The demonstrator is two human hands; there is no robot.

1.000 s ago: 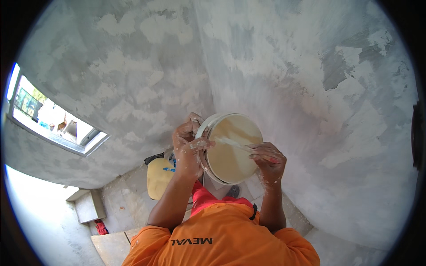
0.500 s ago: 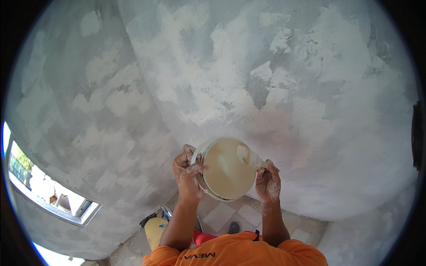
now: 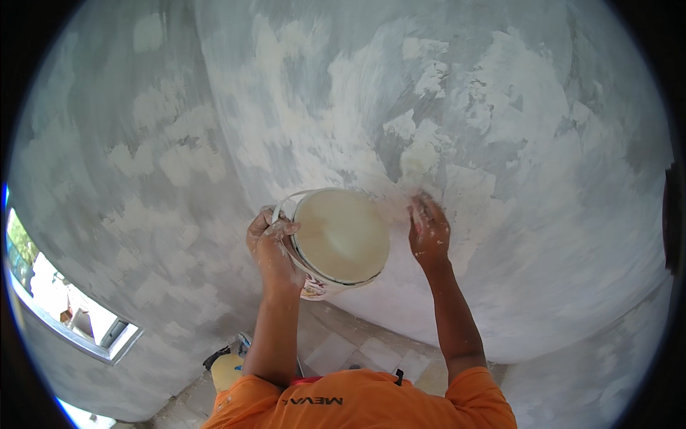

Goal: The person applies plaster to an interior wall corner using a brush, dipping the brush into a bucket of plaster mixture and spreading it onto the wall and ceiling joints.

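My left hand [image 3: 273, 247] grips the rim and handle side of a white plastic bucket [image 3: 343, 239]. The bucket is tipped so that its round, cream-coloured inside faces up toward me. To the right of it, my right hand [image 3: 430, 230] is raised close to the wall, with its fingers curled and pale smears on the skin. The fingertips are blurred, and the pale flat scraper seen in this hand a moment before can hardly be made out against the wall. In front, the grey wall [image 3: 500, 214] carries uneven white patches of filler.
A second wall [image 3: 157, 236] meets this one at a corner on the left. Low on the left is a window opening [image 3: 86, 314] with bright daylight. Below lie floor tiles [image 3: 332, 354] and a yellow container [image 3: 227, 370] beside my left arm.
My right hand has left the bucket's rim and moved up to the wall. My left hand and the bucket have shifted left and upward in view.
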